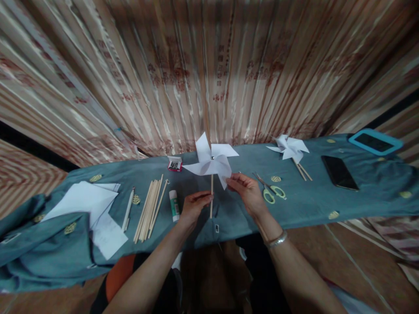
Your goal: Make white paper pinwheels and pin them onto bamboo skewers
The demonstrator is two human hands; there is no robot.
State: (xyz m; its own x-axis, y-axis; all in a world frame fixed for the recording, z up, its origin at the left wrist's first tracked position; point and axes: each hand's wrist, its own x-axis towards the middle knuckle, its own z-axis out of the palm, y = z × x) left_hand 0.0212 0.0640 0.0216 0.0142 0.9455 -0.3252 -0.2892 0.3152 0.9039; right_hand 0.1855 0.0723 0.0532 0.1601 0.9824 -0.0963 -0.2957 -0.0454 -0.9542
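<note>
My left hand (pixel 194 206) is closed round the thin wooden stick (pixel 211 205) of a white paper pinwheel (pixel 209 160), holding it upright above the blue cloth (pixel 229 218). With my right hand (pixel 246 191) I pinch the lower right blade of the pinwheel between fingertips. A small metal pin shows at the pinwheel's centre. A silver bracelet is on my right wrist.
On the cloth lie several wooden sticks (pixel 149 211), a glue stick (pixel 174 205), a pen (pixel 127 209), white paper sheets (pixel 88 205), a small red pin box (pixel 174 164), green-handled scissors (pixel 271 191), finished pinwheels (pixel 290 149), a black phone (pixel 339 172) and a blue-framed tablet (pixel 375 141). A striped curtain hangs behind.
</note>
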